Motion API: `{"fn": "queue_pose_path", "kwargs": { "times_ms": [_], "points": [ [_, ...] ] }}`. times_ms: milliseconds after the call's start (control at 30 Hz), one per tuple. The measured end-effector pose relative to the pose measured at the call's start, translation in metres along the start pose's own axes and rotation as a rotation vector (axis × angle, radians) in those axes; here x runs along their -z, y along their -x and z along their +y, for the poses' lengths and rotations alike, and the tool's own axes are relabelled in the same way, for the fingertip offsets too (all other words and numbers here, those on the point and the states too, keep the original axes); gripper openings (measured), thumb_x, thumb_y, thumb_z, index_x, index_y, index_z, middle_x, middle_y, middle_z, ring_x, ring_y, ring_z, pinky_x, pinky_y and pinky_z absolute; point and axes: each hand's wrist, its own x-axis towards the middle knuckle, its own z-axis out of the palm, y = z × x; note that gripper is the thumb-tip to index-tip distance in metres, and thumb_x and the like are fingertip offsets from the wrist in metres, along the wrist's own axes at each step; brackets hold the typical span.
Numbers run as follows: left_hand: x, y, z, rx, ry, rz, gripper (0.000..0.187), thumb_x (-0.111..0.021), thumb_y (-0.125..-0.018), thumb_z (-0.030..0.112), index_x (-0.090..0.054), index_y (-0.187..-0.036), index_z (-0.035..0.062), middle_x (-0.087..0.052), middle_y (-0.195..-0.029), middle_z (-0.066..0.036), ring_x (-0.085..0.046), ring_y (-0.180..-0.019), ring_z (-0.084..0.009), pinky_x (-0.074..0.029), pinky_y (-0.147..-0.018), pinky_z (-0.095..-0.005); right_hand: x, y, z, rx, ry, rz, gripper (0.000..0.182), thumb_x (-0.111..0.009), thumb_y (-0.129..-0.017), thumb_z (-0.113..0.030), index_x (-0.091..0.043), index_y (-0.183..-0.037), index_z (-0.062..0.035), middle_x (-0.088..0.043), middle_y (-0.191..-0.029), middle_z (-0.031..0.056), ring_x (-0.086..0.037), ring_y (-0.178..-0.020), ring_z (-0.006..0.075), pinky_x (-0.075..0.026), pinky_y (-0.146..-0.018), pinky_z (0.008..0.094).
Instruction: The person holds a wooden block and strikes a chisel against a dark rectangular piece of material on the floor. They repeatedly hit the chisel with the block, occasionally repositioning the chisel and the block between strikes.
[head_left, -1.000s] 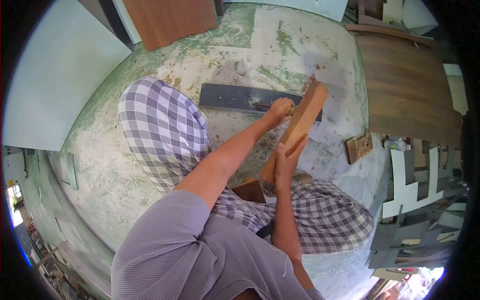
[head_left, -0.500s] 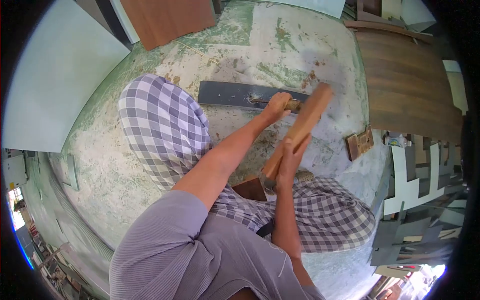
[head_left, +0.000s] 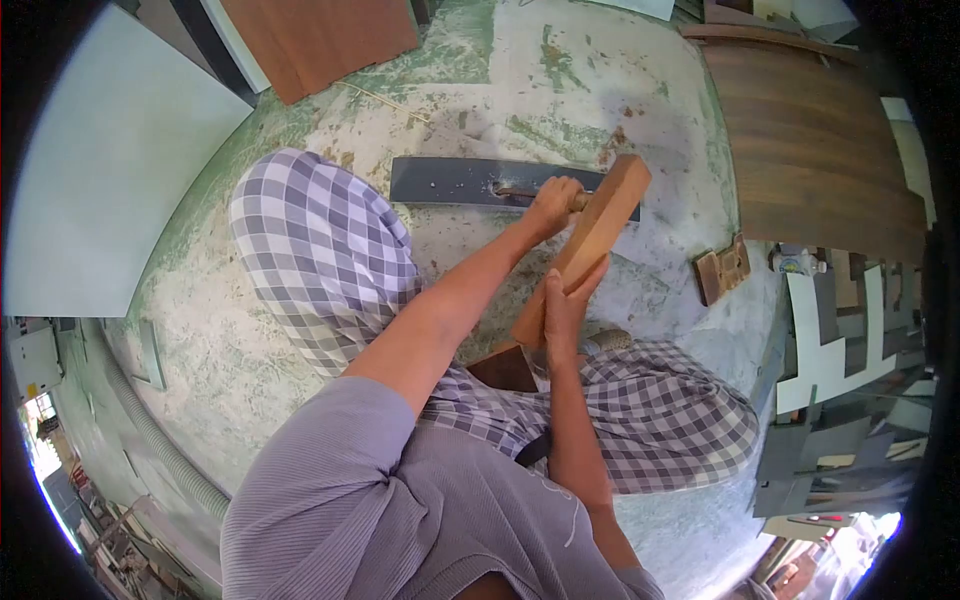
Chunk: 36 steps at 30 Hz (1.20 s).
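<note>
A long dark grey board (head_left: pixel 440 181) lies on the floor before my knees, with a rough pale-edged cut near its middle. My left hand (head_left: pixel 553 207) is closed round a chisel (head_left: pixel 517 193), its blade slanting low with the tip at that cut. The end of the chisel's wooden handle shows beyond my fist. My right hand (head_left: pixel 570 312) grips a thick wooden block (head_left: pixel 598 228) by its lower part. The block's upper half is right at the handle end and overlaps the right part of the board in this view.
A brown wooden piece (head_left: pixel 503 369) lies by my lap. To the right are a small notched wood block (head_left: pixel 722 272), a plastic bottle (head_left: pixel 797 260), a large brown panel (head_left: pixel 815 150) and stacked offcuts. Pale panel (head_left: pixel 120 170) and ribbed hose (head_left: pixel 160 440) are at left.
The wooden block, blurred earlier, has come against the chisel's handle end and turned slightly in my right hand. My left hand keeps the chisel at the same cut. The view has shifted a little.
</note>
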Motion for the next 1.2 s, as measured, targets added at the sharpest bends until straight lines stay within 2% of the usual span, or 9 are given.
{"fn": "queue_pose_path", "kwargs": {
  "times_ms": [300,500,567,633,700,767,1100,1167,1200],
  "points": [
    [-0.032,0.036,-0.016,-0.061,-0.290,-0.327,0.031,-0.060,-0.073,0.000,-0.050,-0.102,0.0027,-0.054,-0.094,-0.015,-0.054,-0.090,-0.0342,-0.044,-0.082,-0.0438,0.011,-0.005,0.038,-0.189,-0.302,0.080,0.079,-0.054,-0.090,-0.031,-0.005,-0.148,-0.0083,-0.030,-0.137,0.0175,-0.039,-0.119,0.0284,-0.037,-0.097,0.0382],
    [-0.013,0.031,0.006,-0.092,-0.409,-0.174,0.020,-0.056,-0.074,0.002,-0.051,-0.094,0.0049,-0.051,-0.089,-0.014,-0.054,-0.089,-0.0326,-0.045,-0.078,-0.0397,0.027,-0.035,0.080,-0.345,-0.403,0.095,0.071,-0.052,-0.091,-0.031,-0.012,-0.145,-0.0110,-0.050,-0.106,0.0150,-0.056,-0.083,0.0232,-0.051,-0.067,0.0364],
    [-0.006,0.010,0.019,0.027,-0.345,0.089,0.019,-0.055,-0.075,0.001,-0.052,-0.093,0.0057,-0.049,-0.088,-0.014,-0.052,-0.087,-0.0327,-0.044,-0.076,-0.0411,0.031,-0.040,0.071,-0.177,-0.422,0.195,0.069,-0.050,-0.091,-0.030,-0.011,-0.146,-0.0130,-0.052,-0.093,0.0134,-0.055,-0.066,0.0204,-0.049,-0.053,0.0342],
    [0.004,-0.007,0.027,0.108,-0.325,0.119,0.021,-0.054,-0.075,0.000,-0.054,-0.095,0.0072,-0.049,-0.089,-0.015,-0.051,-0.085,-0.0329,-0.042,-0.076,-0.0421,0.040,-0.040,0.059,-0.103,-0.395,0.230,0.069,-0.050,-0.091,-0.029,-0.010,-0.146,-0.0131,-0.052,-0.094,0.0141,-0.055,-0.066,0.0204,-0.050,-0.053,0.0345],
    [0.009,-0.017,0.030,-0.027,-0.307,0.185,0.022,-0.053,-0.075,-0.001,-0.054,-0.096,0.0074,-0.048,-0.090,-0.015,-0.050,-0.086,-0.0334,-0.043,-0.075,-0.0414,0.046,-0.036,0.033,-0.025,-0.365,0.265,0.070,-0.049,-0.091,-0.029,-0.010,-0.146,-0.0132,-0.052,-0.095,0.0148,-0.055,-0.066,0.0205,-0.050,-0.053,0.0348],
    [0.008,-0.023,0.039,-0.009,-0.248,0.196,0.023,-0.054,-0.075,-0.001,-0.054,-0.096,0.0071,-0.049,-0.091,-0.015,-0.050,-0.086,-0.0336,-0.043,-0.076,-0.0415,0.049,-0.027,0.001,-0.088,-0.411,0.287,0.076,-0.050,-0.092,-0.027,-0.003,-0.149,-0.0077,-0.031,-0.139,0.0183,-0.046,-0.113,0.0290,-0.041,-0.092,0.0394],
    [0.016,-0.005,0.032,0.221,-0.119,0.151,0.039,-0.067,-0.074,-0.001,-0.051,-0.109,0.0059,-0.049,-0.104,-0.017,-0.054,-0.095,-0.0391,-0.046,-0.079,-0.0454,0.054,-0.023,-0.018,0.120,-0.303,0.356,0.079,-0.051,-0.090,-0.025,-0.002,-0.149,-0.0073,-0.034,-0.136,0.0196,-0.051,-0.106,0.0269,-0.043,-0.089,0.0382],
    [0.018,-0.006,0.036,0.220,-0.099,0.182,0.039,-0.067,-0.072,-0.003,-0.051,-0.107,0.0059,-0.048,-0.100,-0.016,-0.052,-0.094,-0.0383,-0.044,-0.079,-0.0456,0.053,-0.025,-0.016,0.267,-0.269,0.398,0.080,-0.054,-0.089,-0.035,-0.004,-0.148,-0.0122,-0.051,-0.097,0.0157,-0.055,-0.071,0.0199,-0.049,-0.058,0.0327],
    [0.019,-0.007,0.037,0.219,-0.078,0.212,0.040,-0.067,-0.070,-0.005,-0.051,-0.104,0.0059,-0.047,-0.097,-0.015,-0.051,-0.094,-0.0376,-0.043,-0.080,-0.0457,0.053,-0.025,-0.017,0.267,-0.270,0.394,0.080,-0.054,-0.089,-0.035,-0.004,-0.148,-0.0122,-0.051,-0.097,0.0157,-0.055,-0.071,0.0199,-0.049,-0.058,0.0327]
  ]
}}
